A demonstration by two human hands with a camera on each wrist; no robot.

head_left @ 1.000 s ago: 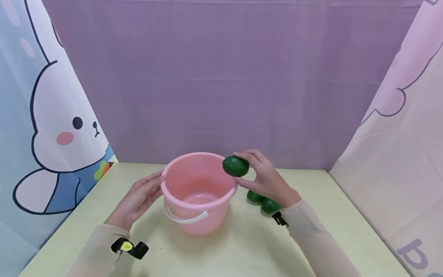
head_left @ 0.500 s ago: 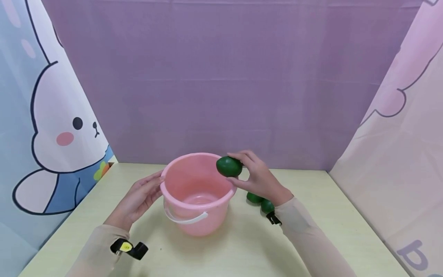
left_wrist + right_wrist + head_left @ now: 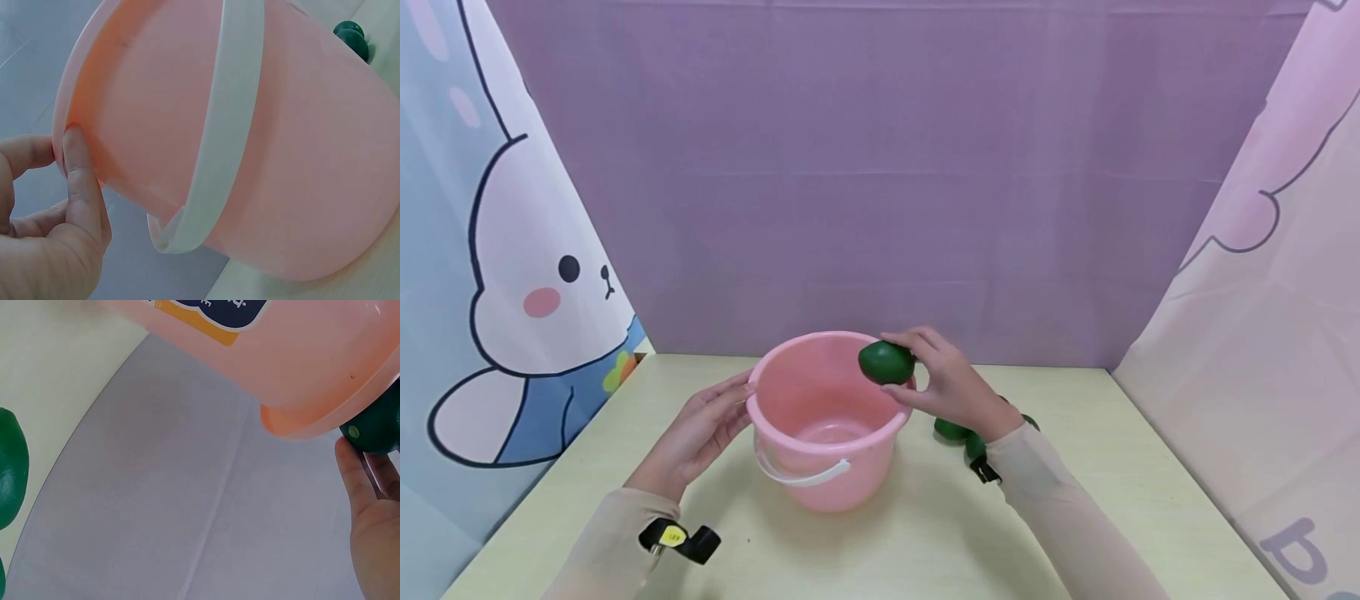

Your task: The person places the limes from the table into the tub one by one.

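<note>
A pink plastic bucket [image 3: 842,485] with a white handle [image 3: 805,479] stands upright on the table, its inside bare. At its left side, my left hand [image 3: 698,429] pinches the rim; the left wrist view shows the thumb and fingers [image 3: 78,169] on either side of the bucket's lip. My right hand [image 3: 953,385] holds a dark green avocado [image 3: 883,362] between thumb and fingers, over the right part of the bucket's mouth. In the right wrist view, the avocado [image 3: 378,428] shows a pale stem spot and is partly hidden behind the rim.
Several more avocados [image 3: 951,429] lie on the table [image 3: 880,550] right of the bucket, partly hidden beneath my right forearm. A purple cloth [image 3: 887,183] hangs behind the table, with printed cloths on both sides. Each wrist wears a black strap.
My right hand has moved left with the avocado, from beside the bucket's right rim to over its opening. The left hand and bucket have stayed in place.
</note>
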